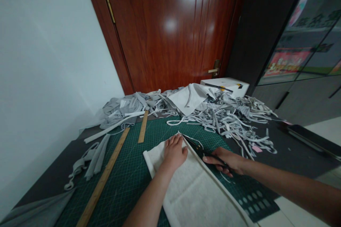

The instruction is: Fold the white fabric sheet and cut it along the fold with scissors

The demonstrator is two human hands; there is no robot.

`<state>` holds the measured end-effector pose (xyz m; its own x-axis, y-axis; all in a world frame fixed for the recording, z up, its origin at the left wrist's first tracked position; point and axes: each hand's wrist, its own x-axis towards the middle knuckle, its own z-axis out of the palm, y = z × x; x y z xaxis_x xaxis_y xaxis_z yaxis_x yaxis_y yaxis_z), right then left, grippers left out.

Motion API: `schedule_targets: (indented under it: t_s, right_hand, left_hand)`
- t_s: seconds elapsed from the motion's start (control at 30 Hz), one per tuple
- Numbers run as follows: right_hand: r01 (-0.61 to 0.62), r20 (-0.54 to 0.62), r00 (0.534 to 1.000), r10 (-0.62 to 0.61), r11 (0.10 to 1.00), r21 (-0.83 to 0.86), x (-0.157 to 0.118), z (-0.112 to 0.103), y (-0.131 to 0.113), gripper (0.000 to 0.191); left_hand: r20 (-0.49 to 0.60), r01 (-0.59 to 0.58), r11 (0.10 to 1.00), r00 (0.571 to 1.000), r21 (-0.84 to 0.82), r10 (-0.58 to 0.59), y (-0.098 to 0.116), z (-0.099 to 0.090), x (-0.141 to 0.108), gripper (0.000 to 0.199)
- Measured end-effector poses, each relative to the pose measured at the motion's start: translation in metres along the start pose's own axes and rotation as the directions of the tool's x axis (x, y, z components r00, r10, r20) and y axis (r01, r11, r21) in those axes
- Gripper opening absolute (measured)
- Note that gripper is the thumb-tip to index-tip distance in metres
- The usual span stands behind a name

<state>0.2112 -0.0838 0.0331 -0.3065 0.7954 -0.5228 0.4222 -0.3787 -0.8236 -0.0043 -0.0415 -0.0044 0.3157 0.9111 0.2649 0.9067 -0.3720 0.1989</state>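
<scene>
A cream-white piece of fabric (197, 195) lies on the green cutting mat (128, 170), its long edges curled or folded. My left hand (174, 150) rests flat on the fabric near its far end, fingers stretched out. My right hand (225, 161) grips a pair of black scissors (198, 148), whose blades point toward the fabric's far right corner, along its right edge. A thin white strip (194, 138) curls beside the blades. Exactly how far the blades are apart is hard to make out.
Two wooden rulers (106, 173) lie left of the fabric. Grey and white fabric scraps (226, 113) heap along the table's back, by a white box (231, 86). More grey strips (97, 156) lie at left. A dark flat object (314, 140) is at right. Behind stands a wooden door (167, 42).
</scene>
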Motion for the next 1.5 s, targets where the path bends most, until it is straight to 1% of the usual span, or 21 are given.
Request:
schedule_targets:
  t_s: [0.13, 0.23, 0.43, 0.6, 0.87, 1.0, 1.13, 1.3, 1.5]
  right_hand:
    - [-0.007, 0.000, 1.000, 0.007, 1.000, -0.011, 0.002, 0.000, -0.003, 0.061]
    - [0.015, 0.002, 1.000, -0.015, 1.000, -0.018, 0.005, 0.000, -0.004, 0.060]
    - [0.000, 0.008, 1.000, 0.001, 0.999, -0.036, 0.008, -0.001, -0.007, 0.059]
    - [-0.003, 0.004, 1.000, 0.003, 1.000, -0.030, 0.010, 0.001, -0.009, 0.059]
    - [-0.002, 0.003, 1.000, 0.002, 1.000, -0.025, 0.014, 0.001, -0.008, 0.060]
    - [0.015, 0.014, 1.000, -0.016, 1.000, 0.019, 0.015, 0.000, -0.003, 0.061]
    - [0.002, 0.013, 1.000, -0.003, 0.999, 0.049, 0.016, 0.000, -0.002, 0.060]
    - [-0.017, 0.011, 1.000, 0.016, 0.999, 0.028, 0.019, 0.001, -0.006, 0.059]
    - [-0.004, 0.008, 1.000, 0.004, 1.000, 0.011, 0.020, 0.002, -0.008, 0.063]
  left_hand:
    - [0.007, 0.006, 1.000, 1.000, 0.000, -0.006, -0.001, -0.002, 0.000, 0.049]
    - [0.006, 0.003, 1.000, 1.000, 0.002, -0.003, -0.001, 0.000, -0.001, 0.050]
    - [0.062, 0.038, 0.999, 0.997, 0.008, -0.038, -0.002, 0.002, -0.001, 0.051]
    - [0.072, 0.032, 0.999, 0.997, 0.022, -0.034, -0.002, 0.001, -0.001, 0.053]
    - [0.064, 0.028, 0.999, 0.998, 0.016, -0.029, -0.002, 0.002, -0.002, 0.054]
    - [0.066, 0.020, 1.000, 0.998, 0.021, -0.021, -0.002, 0.002, -0.003, 0.054]
    - [0.064, 0.025, 0.999, 0.998, 0.022, -0.027, -0.002, 0.003, -0.003, 0.055]
    - [0.074, 0.027, 0.999, 0.997, 0.029, -0.029, -0.002, 0.002, -0.003, 0.055]
    - [0.056, 0.021, 1.000, 0.998, 0.022, -0.022, -0.001, 0.002, -0.003, 0.054]
